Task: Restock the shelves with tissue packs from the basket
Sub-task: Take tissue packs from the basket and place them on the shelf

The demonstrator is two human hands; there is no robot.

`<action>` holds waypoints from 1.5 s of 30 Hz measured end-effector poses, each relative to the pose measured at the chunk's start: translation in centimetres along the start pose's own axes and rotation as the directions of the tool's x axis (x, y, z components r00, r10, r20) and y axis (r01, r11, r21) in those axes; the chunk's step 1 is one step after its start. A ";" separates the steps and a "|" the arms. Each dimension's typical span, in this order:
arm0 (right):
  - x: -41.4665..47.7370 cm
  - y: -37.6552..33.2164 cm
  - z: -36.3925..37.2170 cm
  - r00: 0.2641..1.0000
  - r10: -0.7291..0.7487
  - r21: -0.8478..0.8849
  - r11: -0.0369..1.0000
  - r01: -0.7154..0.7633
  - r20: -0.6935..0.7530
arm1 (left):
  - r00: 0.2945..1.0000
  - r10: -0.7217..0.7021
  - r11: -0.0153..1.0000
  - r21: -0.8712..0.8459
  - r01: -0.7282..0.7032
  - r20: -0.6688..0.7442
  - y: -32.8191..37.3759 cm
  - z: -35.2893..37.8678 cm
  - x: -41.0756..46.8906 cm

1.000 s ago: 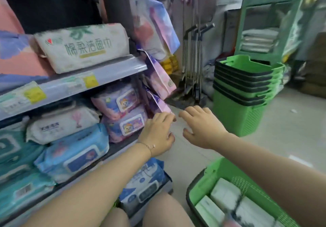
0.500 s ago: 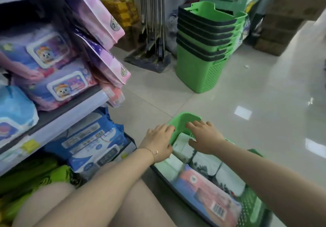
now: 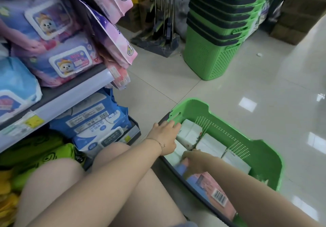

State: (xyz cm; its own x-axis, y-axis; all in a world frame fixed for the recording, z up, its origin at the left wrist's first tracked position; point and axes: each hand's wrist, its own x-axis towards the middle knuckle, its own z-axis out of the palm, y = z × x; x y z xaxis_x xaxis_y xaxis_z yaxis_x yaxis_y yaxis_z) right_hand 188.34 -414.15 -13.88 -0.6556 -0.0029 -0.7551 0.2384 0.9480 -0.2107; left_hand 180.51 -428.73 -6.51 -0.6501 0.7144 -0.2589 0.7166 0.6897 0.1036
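We see the left hand [image 3: 165, 135] palm down at the near-left corner of the green basket [image 3: 250, 149]. Its fingers lie fairly straight across the top of a white tissue pack [image 3: 189, 132]. The thumb is hidden under the hand, so the grip reads wide, resting rather than clamping. There is a thin bracelet [image 3: 161, 144] on that wrist.

The right hand [image 3: 194, 161] is motion-blurred and low among the packs mid-basket. Its fingers smear into a blue-white patch, so we cannot tell whether that grip is wide, narrow or holding a pack.

Two more white packs [image 3: 210, 145] lie in the basket beyond the right hand. A pink pack with a barcode [image 3: 214, 189] lies nearer us, partly covered by the right forearm. The basket sits on the tiled floor [image 3: 176, 89] just beside the person's knees, and its near end is cut off by the frame.

At left is the shelf [image 3: 74, 92], carrying wet-wipe packs [image 3: 70, 62] with cartoon lids. Below it are blue packs [image 3: 93, 120], partly hidden behind a knee, and green packs [image 3: 40, 156] cut off at the left edge, with print too blurred to read. A stack of green baskets [image 3: 217, 37] stands well apart at the back. Beside it are mop handles [image 3: 164, 6], their tops out of frame.
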 end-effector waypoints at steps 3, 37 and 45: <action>0.1 0.2 0.1 0.999 0.033 0.009 0.999 -0.033 -0.036 | 1.000 -0.003 1.000 0.006 0.003 -0.013 -0.2 0.0 -0.1; -15.3 -13.2 -24.1 0.574 -0.268 0.353 0.570 0.742 -0.774 | 0.830 -0.455 0.423 -0.898 -0.117 -0.323 -5.7 -12.9 -9.5; -19.0 -18.0 -26.6 0.327 -0.456 -0.062 0.653 0.755 -0.828 | 0.632 -0.513 0.645 -0.747 -0.162 -0.581 -9.2 -17.8 -14.5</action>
State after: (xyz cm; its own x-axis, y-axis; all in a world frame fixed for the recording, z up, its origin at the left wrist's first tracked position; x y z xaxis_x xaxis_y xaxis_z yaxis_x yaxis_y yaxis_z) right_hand 177.45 -422.73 20.73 -0.9162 -0.1694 0.3632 -0.3830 0.6368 -0.6692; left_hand 178.85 -443.33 13.44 -0.9253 0.1667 0.3406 0.3792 0.4170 0.8260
